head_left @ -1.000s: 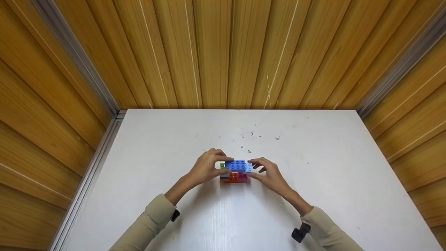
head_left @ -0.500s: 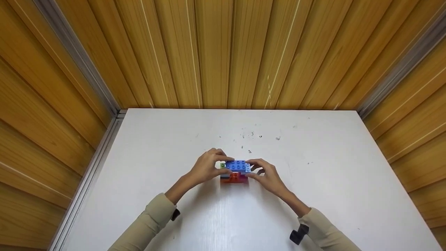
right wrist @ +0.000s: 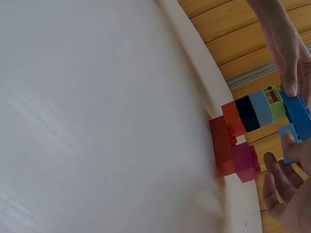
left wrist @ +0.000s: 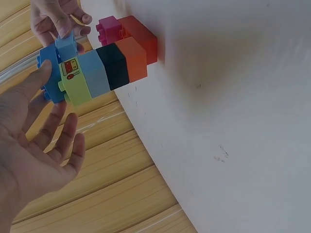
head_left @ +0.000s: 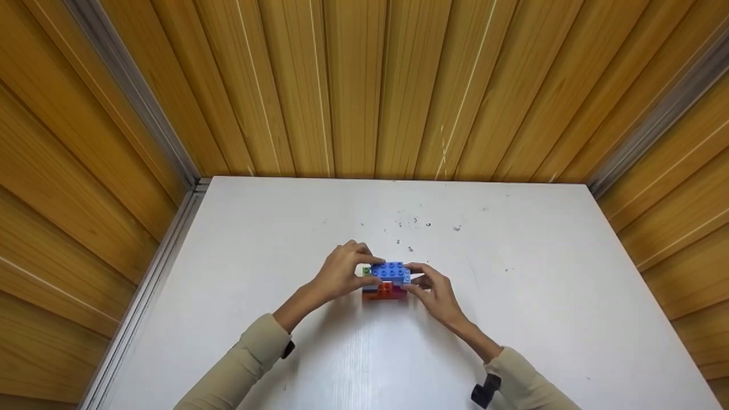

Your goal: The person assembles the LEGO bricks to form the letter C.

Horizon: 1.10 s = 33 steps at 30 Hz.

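Note:
A stack of toy building bricks stands on the white table. Its red base brick [left wrist: 145,38] carries an orange brick [left wrist: 132,58], a black one [left wrist: 112,66], a grey-blue one [left wrist: 95,73] and a printed light-green one [left wrist: 76,85] at one end. A magenta brick [right wrist: 244,162] sits at the base's other end. Across the top lies a long blue brick [head_left: 388,271], pinched by my left hand [head_left: 340,274] between thumb and index finger. My right hand [head_left: 437,291] pinches a light-blue brick [left wrist: 66,47] at the blue brick's right end, above the magenta brick with a gap between.
The white table [head_left: 273,228] has small dark marks [head_left: 413,222] beyond the stack. Wood-plank walls [head_left: 353,85] enclose the back and sides, with metal rails [head_left: 131,85] at the corners. Dark devices [head_left: 486,390] sit at both wrists.
My right hand has shifted slightly left, bringing the light-blue brick further in under the blue brick's right end. My left hand keeps its pinch on the blue brick. The head view has shifted slightly.

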### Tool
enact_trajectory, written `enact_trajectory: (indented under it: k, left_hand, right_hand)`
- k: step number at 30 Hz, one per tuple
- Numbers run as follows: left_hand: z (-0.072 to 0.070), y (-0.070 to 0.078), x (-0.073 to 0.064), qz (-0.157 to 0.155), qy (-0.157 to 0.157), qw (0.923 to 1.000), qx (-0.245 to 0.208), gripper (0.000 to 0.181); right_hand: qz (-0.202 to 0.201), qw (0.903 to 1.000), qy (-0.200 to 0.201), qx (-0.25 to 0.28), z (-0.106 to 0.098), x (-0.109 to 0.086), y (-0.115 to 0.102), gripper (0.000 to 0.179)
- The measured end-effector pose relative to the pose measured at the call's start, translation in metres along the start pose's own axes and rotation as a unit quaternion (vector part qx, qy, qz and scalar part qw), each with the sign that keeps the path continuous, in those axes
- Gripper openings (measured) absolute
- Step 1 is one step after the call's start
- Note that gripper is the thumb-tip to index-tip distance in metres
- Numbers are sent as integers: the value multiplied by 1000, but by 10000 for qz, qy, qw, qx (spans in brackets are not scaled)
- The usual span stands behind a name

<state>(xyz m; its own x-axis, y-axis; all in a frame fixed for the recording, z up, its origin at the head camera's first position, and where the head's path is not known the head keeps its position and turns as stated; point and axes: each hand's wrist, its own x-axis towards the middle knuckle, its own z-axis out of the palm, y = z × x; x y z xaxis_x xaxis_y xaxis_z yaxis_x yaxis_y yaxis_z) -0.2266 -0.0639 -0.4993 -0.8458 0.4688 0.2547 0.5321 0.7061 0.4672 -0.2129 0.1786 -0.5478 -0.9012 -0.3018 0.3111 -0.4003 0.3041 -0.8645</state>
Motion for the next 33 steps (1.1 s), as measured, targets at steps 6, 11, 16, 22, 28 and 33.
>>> enact_trajectory:
  k: [6,11,16,22,28,33]
  left_hand:
    - [0,-1,2,30,-1,10000,86,37]
    - [-1,-1,2,4,-33,10000,78,38]
    - [-1,0,1,-41,-111,9999,40,38]
    - [-1,0,1,-80,-173,9998,57,39]
    - [0,0,1,-4,-88,9999,82,38]
    - [0,-1,0,-76,-135,9999,-27,39]
  right_hand:
    - [-437,9989,131,65,1,-1,-3,35]
    - [-114,9987,-78,483,-1,-1,13,37]
    - [240,9953,-267,898,-4,-1,19,38]
    - [303,9953,-297,868,-5,-2,20,37]
    - [74,9954,-345,889,-4,0,21,37]
    - [-1,9959,-381,815,-3,-1,21,37]
